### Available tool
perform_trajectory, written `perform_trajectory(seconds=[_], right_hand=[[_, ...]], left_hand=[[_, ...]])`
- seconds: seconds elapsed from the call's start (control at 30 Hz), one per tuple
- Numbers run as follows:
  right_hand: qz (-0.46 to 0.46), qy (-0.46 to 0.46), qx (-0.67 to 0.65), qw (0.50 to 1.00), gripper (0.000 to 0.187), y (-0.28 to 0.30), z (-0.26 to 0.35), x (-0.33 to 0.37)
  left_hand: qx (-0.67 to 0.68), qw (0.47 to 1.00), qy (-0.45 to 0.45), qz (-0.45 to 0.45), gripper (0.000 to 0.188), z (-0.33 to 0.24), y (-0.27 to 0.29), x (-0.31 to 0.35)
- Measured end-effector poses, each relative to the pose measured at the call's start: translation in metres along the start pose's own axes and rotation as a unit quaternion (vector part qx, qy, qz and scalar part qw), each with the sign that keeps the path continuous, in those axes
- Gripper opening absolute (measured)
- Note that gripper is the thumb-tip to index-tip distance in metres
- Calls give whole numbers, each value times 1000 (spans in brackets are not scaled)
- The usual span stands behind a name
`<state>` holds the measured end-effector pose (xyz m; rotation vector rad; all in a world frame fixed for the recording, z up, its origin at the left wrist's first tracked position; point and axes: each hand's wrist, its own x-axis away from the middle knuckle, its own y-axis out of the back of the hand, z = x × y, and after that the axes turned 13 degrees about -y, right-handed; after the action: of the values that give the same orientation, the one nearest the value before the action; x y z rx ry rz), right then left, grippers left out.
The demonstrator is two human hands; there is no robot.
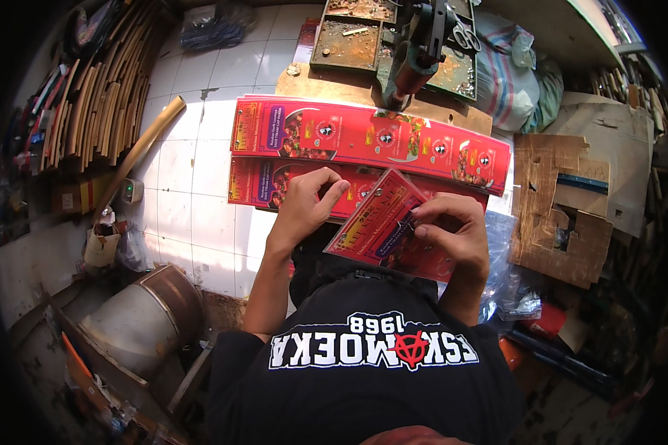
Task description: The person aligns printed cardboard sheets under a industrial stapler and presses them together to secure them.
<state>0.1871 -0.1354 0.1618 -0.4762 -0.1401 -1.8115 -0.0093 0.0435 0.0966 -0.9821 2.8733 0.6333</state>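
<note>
A glossy red printed strip point(371, 230) lies slanted in front of my chest, its near part running down against my shirt. At its right edge is my right hand point(456, 231), thumb and fingers pinched on it. A small round spot, like a hole or eyelet, shows near the strip's upper corner. My left hand point(308, 199) hovers just left of that corner, apart from the strip. Its fingers are curled with thumb and forefinger close together; anything between them is too small to make out. Beyond both hands lie stacked red printed strips point(364, 141), partly covered by my hands.
A dark hand press point(416, 67) stands behind the stacks, beside metal trays point(346, 46) of small pieces and scissors point(465, 35). Right are a striped sack point(505, 81) and cut cardboard point(538, 200). A long tube point(145, 141) and stacked boards point(104, 104) stand left.
</note>
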Motion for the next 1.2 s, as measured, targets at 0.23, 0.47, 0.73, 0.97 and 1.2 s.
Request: perform_trajectory(seconds=[0.23,0.47,0.73,0.97,1.2], right_hand=[[-71,32,-5,997,25,12,-9,13],[-88,33,-29,995,24,16,-16,19],[-87,37,-6,996,24,17,-16,17],[-82,31,-1,996,25,13,-14,14],[-79,11,-11,997,25,9,-10,13]], left_hand=[[-186,971,-123,-84,10,18,-12,-34],[-318,925,-206,-27,9,42,-19,-52],[-351,905,-239,-9,10,56,-27,-55],[-366,904,-217,-45,8,49,-8,-51],[-523,763,-37,-378,33,61,108,1]])
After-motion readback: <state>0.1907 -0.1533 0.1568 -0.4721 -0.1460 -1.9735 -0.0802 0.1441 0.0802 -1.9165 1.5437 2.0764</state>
